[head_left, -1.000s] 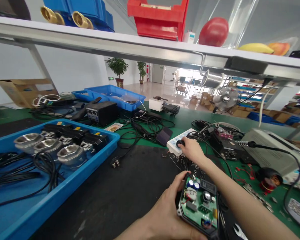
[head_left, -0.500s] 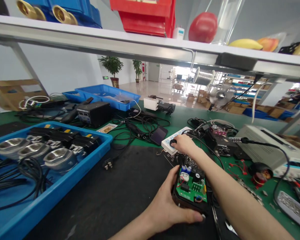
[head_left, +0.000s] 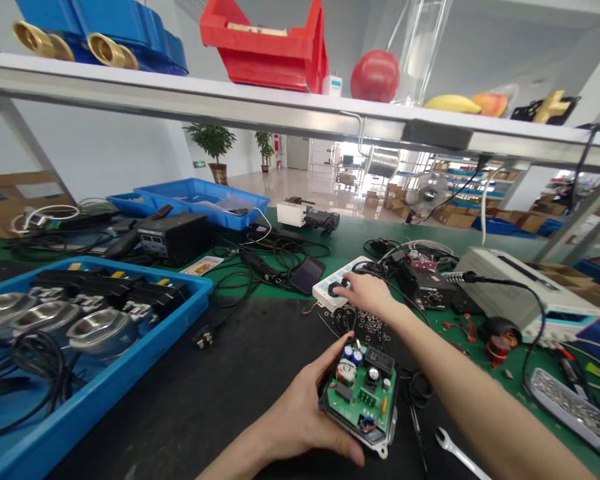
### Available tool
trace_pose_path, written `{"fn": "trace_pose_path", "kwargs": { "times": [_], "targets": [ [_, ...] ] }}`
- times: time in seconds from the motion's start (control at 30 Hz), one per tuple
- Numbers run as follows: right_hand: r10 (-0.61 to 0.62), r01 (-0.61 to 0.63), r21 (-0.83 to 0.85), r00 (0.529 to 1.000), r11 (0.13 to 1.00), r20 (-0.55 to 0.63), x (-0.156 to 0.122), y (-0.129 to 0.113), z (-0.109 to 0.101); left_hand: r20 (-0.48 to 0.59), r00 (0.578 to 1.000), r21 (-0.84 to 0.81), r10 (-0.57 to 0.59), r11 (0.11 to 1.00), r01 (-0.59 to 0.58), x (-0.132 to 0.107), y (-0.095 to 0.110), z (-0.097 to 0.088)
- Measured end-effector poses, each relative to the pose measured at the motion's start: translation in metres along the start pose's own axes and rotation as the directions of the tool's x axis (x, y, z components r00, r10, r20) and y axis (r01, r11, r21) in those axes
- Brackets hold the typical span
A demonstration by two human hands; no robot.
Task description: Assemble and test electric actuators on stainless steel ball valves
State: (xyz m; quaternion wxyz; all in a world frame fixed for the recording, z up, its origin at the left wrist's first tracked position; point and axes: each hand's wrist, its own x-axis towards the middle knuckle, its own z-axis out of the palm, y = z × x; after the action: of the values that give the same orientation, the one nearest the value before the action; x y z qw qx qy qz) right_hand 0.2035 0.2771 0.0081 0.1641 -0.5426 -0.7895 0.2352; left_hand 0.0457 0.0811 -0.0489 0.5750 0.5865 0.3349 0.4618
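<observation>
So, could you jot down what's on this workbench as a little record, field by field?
Setting: green workbench with a black mat
Left hand: grips a circuit board in its housing, above the mat
Right hand: reaches to a black round part on a white box; grip unclear
Left side: blue tray holding metal cups and black cables
Near right forearm: wrench
Shelf above: red bin
</observation>
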Motion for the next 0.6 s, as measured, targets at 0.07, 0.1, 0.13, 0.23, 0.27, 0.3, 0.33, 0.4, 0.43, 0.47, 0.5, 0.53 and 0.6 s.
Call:
{"fn": "trace_pose_path", "kwargs": {
  "times": [0.07, 0.1, 0.13, 0.23, 0.27, 0.3, 0.33, 0.4, 0.43, 0.47, 0.5, 0.53, 0.6],
  "targets": [
    [0.014, -0.003, 0.208, 0.999, 0.978, -0.052, -0.029, 0.011, -0.009, -0.042, 0.999, 0.068, 0.014, 0.998, -0.011, 0.0, -0.003, -0.001],
    [0.018, -0.002, 0.322, 0.999, 0.947, -0.045, -0.047, 0.016, -0.012, -0.056, 0.998, 0.095, 0.031, 0.995, -0.026, 0.0, -0.004, -0.001],
    [0.014, -0.007, 0.434, 1.0, 0.901, -0.014, -0.065, 0.022, -0.013, -0.065, 0.996, 0.113, 0.053, 0.992, -0.046, 0.002, -0.004, -0.002],
    [-0.021, -0.059, 0.708, 0.994, 0.704, 0.104, -0.118, 0.035, -0.005, -0.103, 0.991, 0.12, 0.091, 0.99, -0.079, 0.009, -0.007, -0.009],
    [-0.027, -0.08, 0.77, 0.992, 0.633, 0.126, -0.132, 0.039, 0.0, -0.128, 0.988, 0.119, 0.087, 0.99, -0.072, 0.012, -0.008, -0.013],
    [-0.028, -0.096, 0.819, 0.99, 0.565, 0.135, -0.144, 0.042, 0.006, -0.158, 0.984, 0.118, 0.077, 0.991, -0.058, 0.014, -0.009, -0.017],
    [-0.025, -0.108, 0.858, 0.99, 0.503, 0.139, -0.153, 0.046, 0.011, -0.191, 0.98, 0.116, 0.062, 0.992, -0.04, 0.016, -0.01, -0.021],
    [-0.025, -0.124, 0.906, 0.989, 0.405, 0.146, -0.165, 0.051, 0.017, -0.251, 0.968, 0.116, 0.031, 0.993, -0.002, 0.017, -0.012, -0.027],
    [-0.039, -0.129, 0.922, 0.987, 0.365, 0.154, -0.169, 0.054, 0.018, -0.27, 0.963, 0.116, 0.018, 0.993, 0.014, 0.016, -0.012, -0.029],
    [-0.067, -0.134, 0.936, 0.984, 0.325, 0.164, -0.171, 0.056, 0.018, -0.279, 0.96, 0.116, 0.01, 0.993, 0.024, 0.014, -0.013, -0.029],
    [-0.108, -0.138, 0.949, 0.979, 0.284, 0.175, -0.173, 0.058, 0.017, -0.278, 0.96, 0.118, 0.01, 0.993, 0.024, 0.012, -0.013, -0.027],
    [-0.152, -0.141, 0.959, 0.971, 0.245, 0.182, -0.174, 0.06, 0.015, -0.272, 0.962, 0.121, 0.018, 0.993, 0.016, 0.009, -0.014, -0.024],
    [-0.207, -0.146, 0.969, 0.96, 0.201, 0.188, -0.174, 0.062, 0.014, -0.264, 0.963, 0.142, 0.049, 0.99, -0.012, 0.002, -0.016, -0.013]
  ]
}}
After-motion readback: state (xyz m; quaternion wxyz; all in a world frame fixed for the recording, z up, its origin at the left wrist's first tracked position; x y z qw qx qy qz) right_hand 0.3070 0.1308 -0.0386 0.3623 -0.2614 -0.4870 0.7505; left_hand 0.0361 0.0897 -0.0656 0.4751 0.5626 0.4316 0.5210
